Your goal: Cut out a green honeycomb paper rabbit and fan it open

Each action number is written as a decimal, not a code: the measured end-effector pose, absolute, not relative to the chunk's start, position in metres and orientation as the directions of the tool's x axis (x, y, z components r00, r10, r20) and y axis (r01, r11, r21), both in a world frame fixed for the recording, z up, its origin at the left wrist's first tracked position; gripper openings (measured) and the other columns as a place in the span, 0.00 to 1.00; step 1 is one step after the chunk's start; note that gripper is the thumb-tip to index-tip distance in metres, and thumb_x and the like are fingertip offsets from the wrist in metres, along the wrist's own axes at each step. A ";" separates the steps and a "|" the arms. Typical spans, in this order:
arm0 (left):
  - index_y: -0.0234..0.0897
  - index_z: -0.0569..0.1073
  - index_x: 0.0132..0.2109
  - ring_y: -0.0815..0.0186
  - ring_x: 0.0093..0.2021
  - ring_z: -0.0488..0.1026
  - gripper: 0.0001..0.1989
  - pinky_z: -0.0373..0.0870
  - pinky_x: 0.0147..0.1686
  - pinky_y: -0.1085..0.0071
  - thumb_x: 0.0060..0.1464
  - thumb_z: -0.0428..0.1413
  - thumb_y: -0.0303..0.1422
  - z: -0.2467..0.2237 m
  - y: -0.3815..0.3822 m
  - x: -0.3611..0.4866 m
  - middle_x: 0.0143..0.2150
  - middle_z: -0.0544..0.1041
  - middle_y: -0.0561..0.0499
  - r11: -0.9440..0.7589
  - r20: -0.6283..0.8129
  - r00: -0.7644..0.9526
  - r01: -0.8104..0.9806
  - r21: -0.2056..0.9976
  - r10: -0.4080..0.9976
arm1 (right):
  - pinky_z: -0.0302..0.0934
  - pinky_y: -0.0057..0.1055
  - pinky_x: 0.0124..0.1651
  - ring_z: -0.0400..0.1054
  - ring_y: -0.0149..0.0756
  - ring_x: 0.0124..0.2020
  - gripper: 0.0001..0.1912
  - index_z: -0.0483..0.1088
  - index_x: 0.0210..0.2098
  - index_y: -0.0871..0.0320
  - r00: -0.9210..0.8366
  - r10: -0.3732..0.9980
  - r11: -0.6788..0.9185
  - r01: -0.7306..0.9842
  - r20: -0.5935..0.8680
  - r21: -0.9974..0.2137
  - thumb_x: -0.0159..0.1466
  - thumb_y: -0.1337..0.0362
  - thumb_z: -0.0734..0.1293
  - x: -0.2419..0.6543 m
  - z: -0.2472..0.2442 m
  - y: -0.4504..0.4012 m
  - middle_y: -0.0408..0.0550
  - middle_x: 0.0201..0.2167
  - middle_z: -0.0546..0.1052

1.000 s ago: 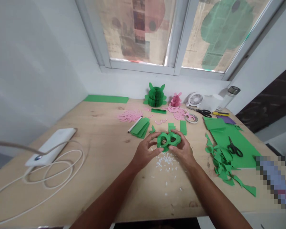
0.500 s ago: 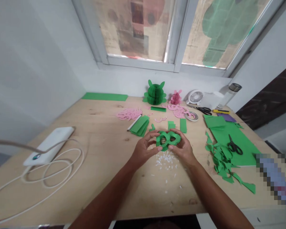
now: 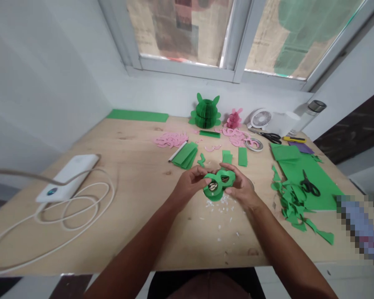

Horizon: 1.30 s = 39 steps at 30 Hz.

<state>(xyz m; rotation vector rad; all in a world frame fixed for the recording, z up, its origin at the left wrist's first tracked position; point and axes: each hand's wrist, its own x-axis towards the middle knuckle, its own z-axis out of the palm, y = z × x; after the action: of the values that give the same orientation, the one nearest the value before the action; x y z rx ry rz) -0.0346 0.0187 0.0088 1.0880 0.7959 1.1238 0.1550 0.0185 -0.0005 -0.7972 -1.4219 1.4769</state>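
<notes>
Between my hands is a green paper cutout (image 3: 214, 196), shaped like a figure eight with wavy edges and two round holes. My left hand (image 3: 191, 182) pinches its left lobe between thumb and fingers. On the other side my right hand (image 3: 241, 187) grips the right lobe, thumb in front. Small white paper bits (image 3: 220, 207) lie on the table just below the cutout. Behind my hands are a folded stack of green paper strips (image 3: 186, 155), a small green scrap (image 3: 201, 159) and short green strips (image 3: 227, 157).
Green scraps (image 3: 291, 201) and black scissors (image 3: 309, 185) lie right, by a green sheet (image 3: 326, 187). Pink scraps (image 3: 171, 140), a tape roll (image 3: 254, 144), green (image 3: 206, 114) and pink (image 3: 233, 119) paper figures and a fan (image 3: 261, 119) stand farther back. A white power bank (image 3: 76, 172) with cable is left.
The cutout has turned so its flat face and holes show more, its left lobe lower. My left thumb has moved up onto the left lobe. The camera view has tilted down.
</notes>
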 end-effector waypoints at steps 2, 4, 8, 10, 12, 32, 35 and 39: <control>0.36 0.70 0.36 0.60 0.42 0.75 0.14 0.70 0.42 0.64 0.41 0.64 0.34 0.008 0.019 -0.035 0.42 0.78 0.46 0.122 -0.026 0.280 -0.332 0.935 0.960 | 0.65 0.41 0.48 0.70 0.45 0.48 0.42 0.60 0.57 0.52 -0.393 0.909 0.070 -0.180 0.137 -0.981 0.46 0.50 0.75 0.155 0.001 0.019 0.52 0.48 0.74; 0.37 0.71 0.41 0.61 0.41 0.75 0.18 0.70 0.38 0.67 0.41 0.65 0.33 0.007 0.020 -0.037 0.42 0.78 0.47 0.205 -0.098 0.317 -0.322 0.925 0.943 | 0.65 0.41 0.49 0.70 0.44 0.48 0.42 0.60 0.57 0.52 -0.408 0.902 0.067 -0.198 0.144 -0.978 0.46 0.51 0.75 0.155 0.001 0.019 0.51 0.48 0.74; 0.37 0.73 0.47 0.59 0.40 0.75 0.21 0.72 0.36 0.66 0.43 0.63 0.35 0.005 0.020 -0.039 0.42 0.77 0.44 0.381 -0.210 0.488 -0.282 0.880 0.847 | 0.66 0.41 0.47 0.72 0.43 0.45 0.42 0.59 0.58 0.51 -0.418 0.899 0.048 -0.209 0.133 -0.977 0.47 0.51 0.75 0.157 -0.002 0.021 0.50 0.46 0.75; 0.37 0.73 0.47 0.59 0.40 0.75 0.22 0.72 0.36 0.64 0.43 0.63 0.35 0.005 0.020 -0.038 0.43 0.77 0.43 0.432 -0.216 0.547 -0.304 0.849 0.809 | 0.66 0.41 0.46 0.72 0.43 0.44 0.42 0.59 0.58 0.52 -0.406 0.906 0.042 -0.190 0.118 -0.981 0.47 0.50 0.74 0.157 -0.003 0.021 0.51 0.45 0.75; 0.37 0.73 0.48 0.60 0.39 0.75 0.22 0.73 0.37 0.64 0.43 0.64 0.33 0.004 0.020 -0.037 0.44 0.76 0.43 0.456 -0.213 0.557 -0.344 0.821 0.803 | 0.66 0.41 0.45 0.72 0.43 0.44 0.42 0.58 0.58 0.52 -0.390 0.913 0.052 -0.179 0.120 -0.982 0.48 0.48 0.73 0.157 -0.004 0.022 0.52 0.45 0.75; 0.36 0.72 0.44 0.63 0.36 0.74 0.22 0.71 0.37 0.69 0.38 0.63 0.31 -0.016 0.025 -0.017 0.36 0.77 0.50 -0.008 -0.020 -0.173 -0.160 0.987 0.985 | 0.64 0.34 0.43 0.68 0.39 0.46 0.37 0.56 0.59 0.51 -0.295 0.939 0.186 0.003 0.177 -0.983 0.54 0.56 0.72 0.140 -0.021 0.020 0.51 0.48 0.72; 0.36 0.72 0.44 0.64 0.33 0.74 0.21 0.70 0.35 0.70 0.39 0.62 0.32 -0.019 0.024 -0.015 0.36 0.77 0.50 -0.025 0.020 -0.184 -0.026 0.999 0.983 | 0.64 0.33 0.43 0.68 0.38 0.46 0.37 0.56 0.59 0.50 -0.273 0.946 0.199 0.061 0.175 -0.978 0.54 0.58 0.72 0.137 -0.023 0.019 0.51 0.48 0.72; 0.36 0.72 0.42 0.64 0.34 0.74 0.19 0.70 0.34 0.71 0.39 0.61 0.31 -0.015 0.023 -0.014 0.36 0.77 0.51 -0.025 0.019 -0.144 -0.035 0.999 0.989 | 0.64 0.32 0.42 0.69 0.37 0.43 0.31 0.60 0.56 0.50 -0.233 0.961 0.153 0.010 0.146 -0.988 0.56 0.57 0.70 0.137 -0.026 0.020 0.48 0.43 0.73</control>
<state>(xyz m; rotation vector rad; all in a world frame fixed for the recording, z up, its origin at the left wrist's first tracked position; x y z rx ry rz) -0.0141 0.0226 -0.0153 1.1264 1.2766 1.3486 0.1374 0.0202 -0.0263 -0.9963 -1.4673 1.2481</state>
